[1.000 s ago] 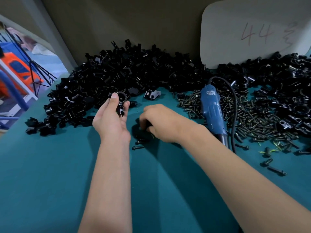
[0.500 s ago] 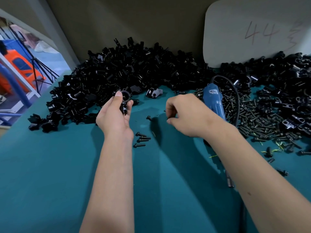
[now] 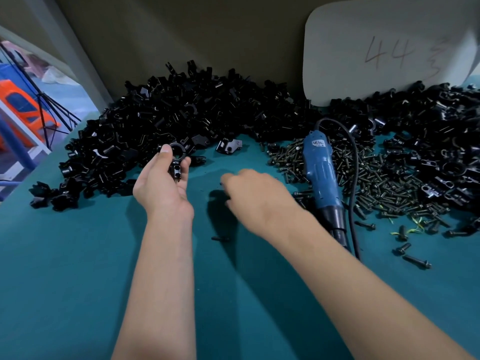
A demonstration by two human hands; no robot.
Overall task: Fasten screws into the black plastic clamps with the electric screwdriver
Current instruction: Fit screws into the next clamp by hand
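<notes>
One black clamp point(image 3: 176, 162) sits pinched upright in the left hand point(image 3: 161, 185), its ring above the fingertips

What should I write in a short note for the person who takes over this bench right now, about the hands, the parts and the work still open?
Left hand: holds one black plastic clamp upright, ring end up, in front of the clamp pile.
Right hand: blurred, low over the green table beside the loose screws; whether it holds a screw cannot be seen.
Electric screwdriver: lies on the screw pile, not in a hand.
One loose screw lies near the right wrist.
Done: clamp picked.
Left: put the screw in, take the screwdriver, drive it.
</notes>
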